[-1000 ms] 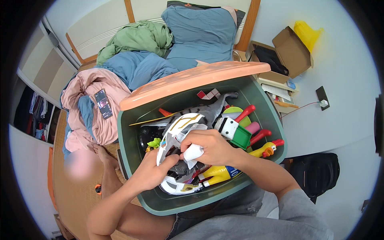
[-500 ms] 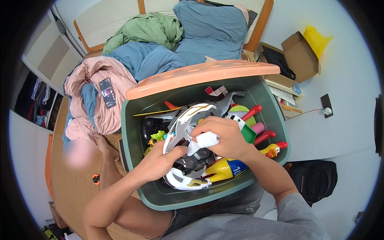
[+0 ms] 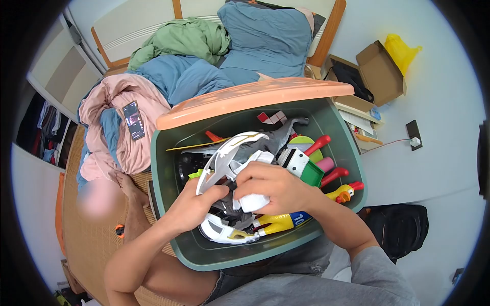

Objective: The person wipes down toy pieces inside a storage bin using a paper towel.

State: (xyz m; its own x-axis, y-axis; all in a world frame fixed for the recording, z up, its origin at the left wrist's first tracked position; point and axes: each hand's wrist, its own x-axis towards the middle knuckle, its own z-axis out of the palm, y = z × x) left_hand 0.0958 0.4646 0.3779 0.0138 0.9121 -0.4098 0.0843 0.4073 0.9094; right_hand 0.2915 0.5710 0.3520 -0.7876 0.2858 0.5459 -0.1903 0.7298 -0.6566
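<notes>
Over the green storage bin, my left hand [image 3: 191, 208] grips the near-left edge of a curved white-and-gold plastic shell [image 3: 220, 155] with a dark grey inside. My right hand [image 3: 270, 186] is closed around a crumpled white wipe [image 3: 253, 203] and presses it to the shell's inner side. My fingers hide part of the wipe. The shell's lower white section [image 3: 224, 232] hangs inside the bin near the front wall. Close to my right wrist lie a rubber chicken [image 3: 286, 218] in a blue shirt and a white-and-green toy box [image 3: 301, 166].
The bin [image 3: 171, 224] stands before me, its orange lid [image 3: 255, 99] tilted up at the back. Several red-handled toys and a grey toy [image 3: 275, 137] fill it. A phone [image 3: 133, 121] lies on pink bedding at left; a cardboard box [image 3: 380, 76] sits at right, above a black backpack [image 3: 398, 229].
My right hand has moved left and slightly down with the wipe, which is bunched differently now. The shell stays in my left hand; the whole view has shifted slightly.
</notes>
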